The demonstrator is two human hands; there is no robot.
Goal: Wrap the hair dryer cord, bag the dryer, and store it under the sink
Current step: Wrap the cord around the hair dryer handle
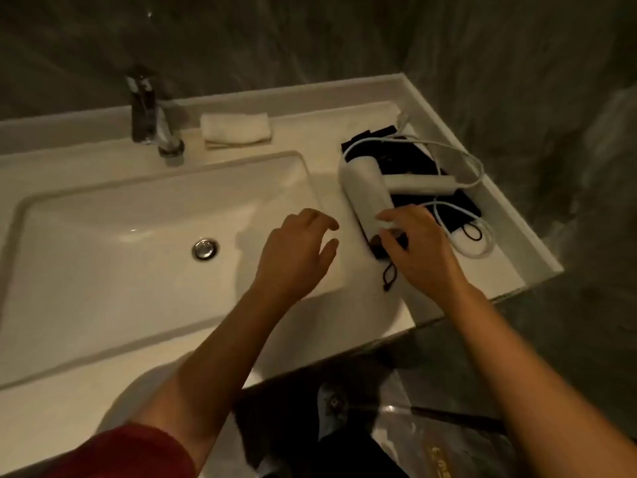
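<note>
Head view. I see the hair dryer lying on the countertop to the right of the sink basin, on top of a black bag. Its handle points right, and the white cord runs loose in open loops over the bag toward the right edge of the counter. The bag's drawstring trails toward the front edge.

My right hand rests on the near end of the dryer barrel, fingers curled down over it; contact is evident, but whether the grasp is fully closed I cannot tell. My left hand hovers over the right rim of the basin, fingers spread wide and holding nothing.

A tap and a folded towel sit behind the basin, well apart from the work.

Procedure, as I judge it: the cord is not yet wrapped. Secure the barrel firmly with the right hand, lift it clear of the bag, then gather the cord with the left hand from the handle end outward. Keep the loops even and avoid snagging the drawstring.
</note>
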